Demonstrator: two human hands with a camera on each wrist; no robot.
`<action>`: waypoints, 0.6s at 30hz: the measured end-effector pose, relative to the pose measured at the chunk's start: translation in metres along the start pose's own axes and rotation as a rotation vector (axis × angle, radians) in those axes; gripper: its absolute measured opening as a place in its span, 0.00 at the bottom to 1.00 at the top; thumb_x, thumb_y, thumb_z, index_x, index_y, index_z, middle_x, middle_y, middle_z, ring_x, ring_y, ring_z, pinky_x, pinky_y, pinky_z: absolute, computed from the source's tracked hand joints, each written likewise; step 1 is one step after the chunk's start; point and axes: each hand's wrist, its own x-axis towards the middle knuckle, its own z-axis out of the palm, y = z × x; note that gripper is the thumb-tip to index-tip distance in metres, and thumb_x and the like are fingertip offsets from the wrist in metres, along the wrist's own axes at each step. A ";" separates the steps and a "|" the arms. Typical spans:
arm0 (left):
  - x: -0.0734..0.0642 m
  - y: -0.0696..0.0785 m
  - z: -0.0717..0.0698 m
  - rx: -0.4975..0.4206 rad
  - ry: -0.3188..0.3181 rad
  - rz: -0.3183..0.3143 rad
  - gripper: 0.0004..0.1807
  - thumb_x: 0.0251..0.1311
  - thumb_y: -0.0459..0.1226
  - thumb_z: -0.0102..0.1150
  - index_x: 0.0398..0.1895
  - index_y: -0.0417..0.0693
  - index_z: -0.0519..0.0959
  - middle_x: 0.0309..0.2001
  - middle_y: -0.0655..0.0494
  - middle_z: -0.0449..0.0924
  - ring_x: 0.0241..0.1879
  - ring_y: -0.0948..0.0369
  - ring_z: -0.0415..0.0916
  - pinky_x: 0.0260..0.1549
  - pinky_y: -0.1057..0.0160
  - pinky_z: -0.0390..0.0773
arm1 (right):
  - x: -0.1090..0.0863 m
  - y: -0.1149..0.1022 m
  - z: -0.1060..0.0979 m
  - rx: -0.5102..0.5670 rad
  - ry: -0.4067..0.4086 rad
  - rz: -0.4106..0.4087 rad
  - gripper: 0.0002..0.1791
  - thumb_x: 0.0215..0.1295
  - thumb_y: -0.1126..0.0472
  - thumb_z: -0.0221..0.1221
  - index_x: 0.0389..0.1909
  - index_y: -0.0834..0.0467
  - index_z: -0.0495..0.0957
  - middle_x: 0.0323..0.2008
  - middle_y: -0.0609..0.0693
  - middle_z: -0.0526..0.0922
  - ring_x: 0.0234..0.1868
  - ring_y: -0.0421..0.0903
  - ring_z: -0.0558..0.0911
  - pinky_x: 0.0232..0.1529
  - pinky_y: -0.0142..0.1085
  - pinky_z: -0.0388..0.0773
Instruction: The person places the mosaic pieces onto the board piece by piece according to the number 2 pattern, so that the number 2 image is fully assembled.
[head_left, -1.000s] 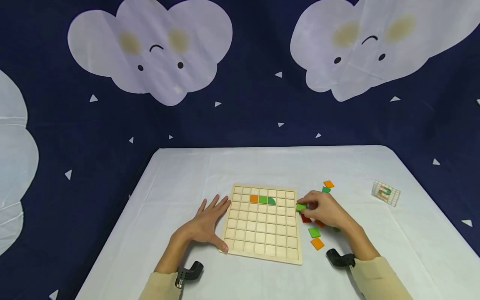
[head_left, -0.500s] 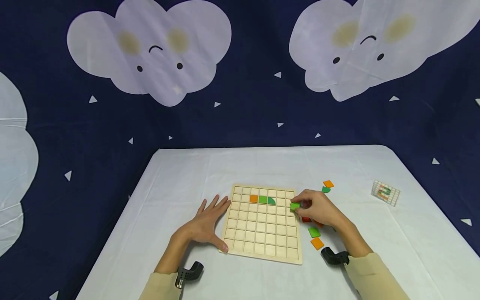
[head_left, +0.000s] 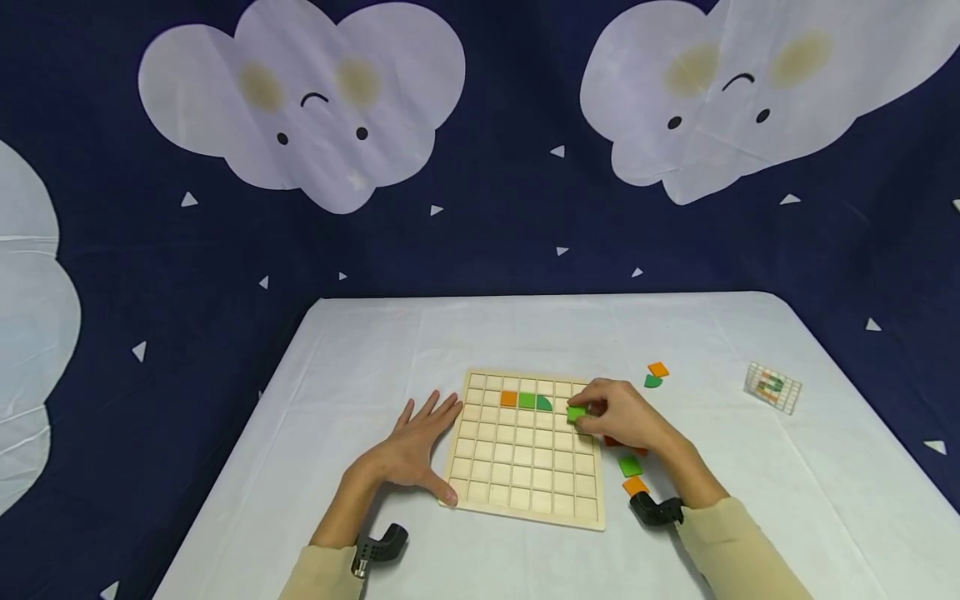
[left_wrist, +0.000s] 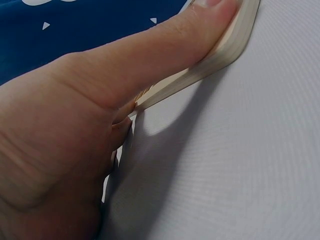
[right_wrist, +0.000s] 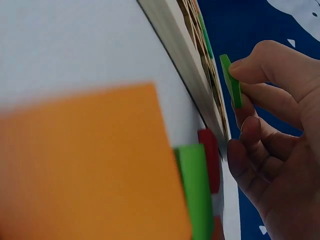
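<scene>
My right hand (head_left: 624, 412) pinches a light green square tile (head_left: 576, 414) between thumb and fingertips, over the right side of the wooden grid board (head_left: 517, 477). The right wrist view has the same green tile (right_wrist: 231, 82) tilted on edge in the pinch. My left hand (head_left: 411, 451) is spread at the board's left edge, its thumb (left_wrist: 165, 47) lying on the near left corner. In one upper row of the board sit an orange square (head_left: 508, 399), a green square (head_left: 527, 400) and a dark green quarter-round tile (head_left: 543, 403), side by side.
Right of the board lie loose tiles: an orange one (head_left: 657, 368) and a green rounded one (head_left: 653, 382) farther back, a green square (head_left: 630, 466) and another orange one (head_left: 634, 484) nearer. Red tiles are partly under my right hand. A small folded pattern card (head_left: 774, 386) stands far right.
My right hand has moved left with the green square tile, from beside the board's right edge to over its cells. The left hand stays in place.
</scene>
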 end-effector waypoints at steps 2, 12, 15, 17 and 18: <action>0.000 0.000 0.000 0.001 -0.001 -0.002 0.82 0.12 0.75 0.69 0.77 0.52 0.45 0.77 0.56 0.38 0.74 0.55 0.27 0.68 0.46 0.28 | 0.002 -0.002 0.001 0.010 -0.013 0.001 0.17 0.51 0.60 0.70 0.45 0.52 0.86 0.33 0.42 0.80 0.30 0.44 0.74 0.25 0.33 0.71; -0.001 0.000 -0.001 -0.001 0.006 0.024 0.81 0.14 0.73 0.71 0.77 0.51 0.45 0.76 0.54 0.39 0.74 0.52 0.29 0.67 0.44 0.29 | 0.011 -0.015 0.008 0.011 -0.053 -0.046 0.16 0.54 0.60 0.68 0.46 0.52 0.85 0.31 0.41 0.79 0.27 0.44 0.72 0.22 0.33 0.69; -0.001 0.000 -0.001 0.005 0.003 0.021 0.81 0.14 0.74 0.71 0.77 0.51 0.45 0.77 0.55 0.39 0.74 0.52 0.29 0.67 0.44 0.28 | 0.014 -0.018 0.011 0.002 -0.057 -0.065 0.16 0.54 0.60 0.68 0.46 0.53 0.85 0.31 0.41 0.79 0.27 0.43 0.73 0.24 0.33 0.70; -0.001 0.000 -0.001 0.008 0.003 0.019 0.81 0.14 0.74 0.70 0.77 0.51 0.45 0.76 0.55 0.39 0.74 0.52 0.29 0.67 0.45 0.28 | 0.015 -0.020 0.013 -0.005 -0.060 -0.073 0.16 0.54 0.60 0.68 0.46 0.53 0.85 0.32 0.41 0.79 0.29 0.43 0.73 0.27 0.34 0.72; -0.001 0.000 -0.001 0.009 0.003 0.018 0.81 0.14 0.74 0.70 0.77 0.51 0.45 0.77 0.55 0.39 0.74 0.52 0.29 0.68 0.45 0.29 | 0.016 -0.020 0.014 -0.016 -0.063 -0.076 0.16 0.55 0.60 0.68 0.46 0.54 0.85 0.33 0.41 0.79 0.30 0.43 0.73 0.28 0.35 0.72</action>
